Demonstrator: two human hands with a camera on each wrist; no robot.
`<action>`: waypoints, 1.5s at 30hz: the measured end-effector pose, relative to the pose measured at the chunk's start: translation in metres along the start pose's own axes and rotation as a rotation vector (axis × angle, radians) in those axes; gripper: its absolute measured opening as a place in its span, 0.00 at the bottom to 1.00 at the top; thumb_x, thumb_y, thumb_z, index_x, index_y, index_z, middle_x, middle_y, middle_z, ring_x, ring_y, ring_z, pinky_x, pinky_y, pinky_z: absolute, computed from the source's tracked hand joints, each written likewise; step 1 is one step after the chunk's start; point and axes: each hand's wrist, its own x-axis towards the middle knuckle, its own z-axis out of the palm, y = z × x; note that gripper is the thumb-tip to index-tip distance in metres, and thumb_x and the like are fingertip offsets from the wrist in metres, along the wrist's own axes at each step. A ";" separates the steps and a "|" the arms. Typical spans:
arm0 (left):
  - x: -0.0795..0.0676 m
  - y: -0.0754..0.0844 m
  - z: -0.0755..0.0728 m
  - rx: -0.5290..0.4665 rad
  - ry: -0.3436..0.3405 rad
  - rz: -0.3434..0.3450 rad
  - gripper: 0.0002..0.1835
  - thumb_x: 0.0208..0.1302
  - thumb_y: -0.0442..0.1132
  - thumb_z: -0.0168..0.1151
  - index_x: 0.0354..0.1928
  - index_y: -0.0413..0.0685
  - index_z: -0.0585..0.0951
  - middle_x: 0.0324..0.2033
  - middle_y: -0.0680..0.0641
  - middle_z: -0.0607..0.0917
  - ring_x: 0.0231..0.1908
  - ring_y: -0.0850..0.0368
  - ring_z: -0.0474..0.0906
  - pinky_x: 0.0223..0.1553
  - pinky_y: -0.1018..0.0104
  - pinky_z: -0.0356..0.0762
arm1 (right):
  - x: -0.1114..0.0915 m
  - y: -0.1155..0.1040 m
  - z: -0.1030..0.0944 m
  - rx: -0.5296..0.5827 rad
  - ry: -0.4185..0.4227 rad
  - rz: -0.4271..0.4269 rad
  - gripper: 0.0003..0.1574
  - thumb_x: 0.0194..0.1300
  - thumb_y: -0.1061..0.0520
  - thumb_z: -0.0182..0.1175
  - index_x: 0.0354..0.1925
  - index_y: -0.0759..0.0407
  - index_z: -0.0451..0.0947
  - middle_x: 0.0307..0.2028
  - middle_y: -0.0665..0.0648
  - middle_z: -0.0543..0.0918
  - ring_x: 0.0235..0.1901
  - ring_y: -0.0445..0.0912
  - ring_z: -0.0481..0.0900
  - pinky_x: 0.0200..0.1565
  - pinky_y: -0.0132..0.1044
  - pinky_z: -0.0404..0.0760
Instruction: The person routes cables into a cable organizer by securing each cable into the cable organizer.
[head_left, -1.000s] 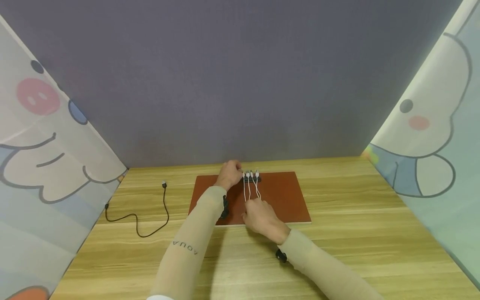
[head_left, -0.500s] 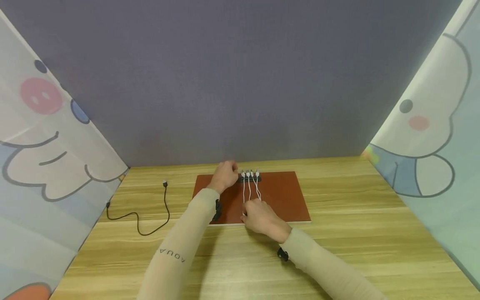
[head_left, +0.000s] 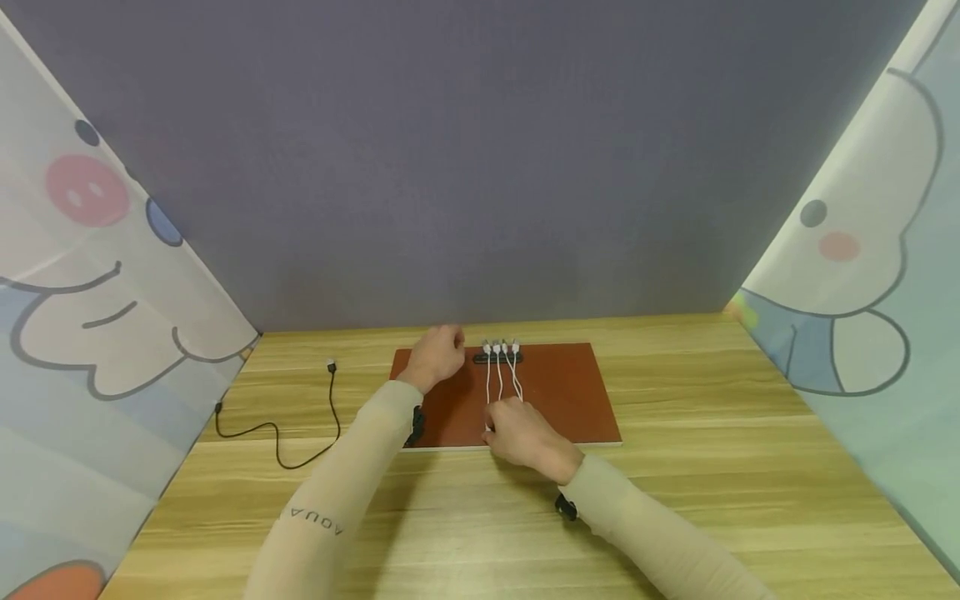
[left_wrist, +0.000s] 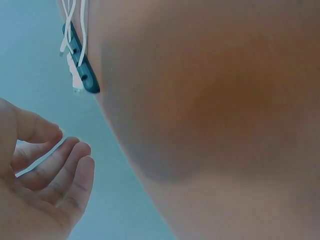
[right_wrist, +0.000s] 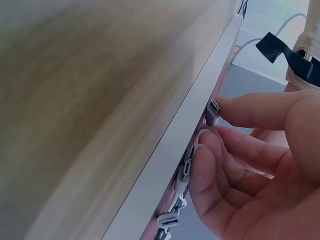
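Observation:
My left hand (head_left: 437, 357) hovers over the left part of the reddish-brown board (head_left: 564, 392) with loosely bent fingers and nothing between them. Just right of it lies a black cable organizer strip (head_left: 480, 359). Several white cables (head_left: 500, 379) run through its slots, their plugs (head_left: 497, 347) standing at the back side. Near the board's front edge, my right hand (head_left: 519, 432) covers the cables' other ends. The right wrist view shows its thumb and finger pinching a USB-C connector (right_wrist: 213, 111); further connectors (right_wrist: 185, 170) lie beside the fingertips, along the board's pale edge.
A black USB cable (head_left: 276, 442) lies in a curve on the wooden table (head_left: 712, 467), left of the board. A grey panel (head_left: 480, 167) rises behind the table, and cartoon-printed curtains (head_left: 840, 250) hang at both sides.
My left hand has drawn back leftward from the organizer strip, uncovering its left end and the leftmost cable. The right hand stays almost in place at the front edge.

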 end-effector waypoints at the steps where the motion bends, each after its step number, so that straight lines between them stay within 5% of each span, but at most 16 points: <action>1: 0.000 -0.002 -0.002 0.012 -0.002 0.006 0.09 0.74 0.34 0.53 0.46 0.43 0.82 0.40 0.44 0.84 0.31 0.52 0.76 0.34 0.56 0.75 | 0.000 0.000 0.000 -0.001 -0.001 0.002 0.20 0.66 0.59 0.67 0.21 0.53 0.71 0.20 0.47 0.72 0.20 0.41 0.67 0.22 0.34 0.66; 7: -0.005 -0.013 -0.023 0.104 0.012 0.054 0.07 0.70 0.30 0.53 0.36 0.43 0.80 0.32 0.45 0.81 0.28 0.51 0.73 0.30 0.57 0.71 | 0.000 0.001 0.001 0.002 -0.007 0.009 0.19 0.67 0.58 0.67 0.22 0.53 0.71 0.22 0.48 0.73 0.21 0.41 0.68 0.23 0.35 0.67; 12: -0.009 -0.027 -0.047 0.171 0.053 0.086 0.06 0.68 0.30 0.54 0.38 0.41 0.80 0.35 0.43 0.83 0.35 0.46 0.79 0.39 0.50 0.78 | -0.001 0.001 0.001 0.009 -0.014 0.005 0.17 0.67 0.59 0.66 0.23 0.54 0.72 0.22 0.49 0.73 0.22 0.42 0.68 0.24 0.35 0.68; 16: -0.011 -0.035 -0.061 0.221 0.099 0.083 0.06 0.69 0.31 0.53 0.37 0.41 0.80 0.34 0.43 0.82 0.35 0.42 0.81 0.38 0.45 0.79 | -0.002 0.000 0.000 0.016 -0.019 -0.003 0.17 0.68 0.60 0.65 0.24 0.54 0.72 0.22 0.49 0.73 0.22 0.41 0.67 0.24 0.34 0.67; 26: -0.022 -0.072 -0.072 0.426 0.251 0.206 0.10 0.69 0.32 0.54 0.47 0.37 0.81 0.41 0.39 0.83 0.41 0.39 0.81 0.39 0.43 0.82 | -0.008 0.004 0.000 0.022 -0.015 -0.013 0.16 0.68 0.60 0.66 0.25 0.54 0.72 0.23 0.48 0.73 0.22 0.41 0.67 0.25 0.34 0.67; 30: -0.030 -0.096 -0.082 0.497 0.246 0.154 0.12 0.68 0.32 0.54 0.50 0.33 0.80 0.43 0.35 0.82 0.43 0.36 0.80 0.45 0.41 0.80 | -0.004 0.002 0.001 0.032 -0.013 -0.027 0.17 0.69 0.60 0.65 0.24 0.55 0.71 0.22 0.49 0.71 0.21 0.41 0.66 0.24 0.34 0.66; 37: -0.042 -0.138 -0.094 0.390 0.144 -0.034 0.16 0.70 0.31 0.49 0.53 0.27 0.78 0.48 0.29 0.80 0.50 0.29 0.77 0.51 0.36 0.75 | -0.002 0.001 0.000 0.020 -0.014 -0.026 0.18 0.68 0.60 0.66 0.23 0.54 0.71 0.22 0.49 0.72 0.22 0.41 0.66 0.24 0.34 0.66; 45: -0.052 -0.152 -0.095 0.368 -0.085 -0.247 0.24 0.74 0.35 0.47 0.65 0.26 0.71 0.59 0.22 0.72 0.60 0.23 0.68 0.58 0.33 0.70 | -0.002 0.002 0.001 0.028 -0.019 -0.027 0.19 0.68 0.60 0.65 0.23 0.54 0.70 0.21 0.49 0.71 0.21 0.41 0.65 0.23 0.33 0.65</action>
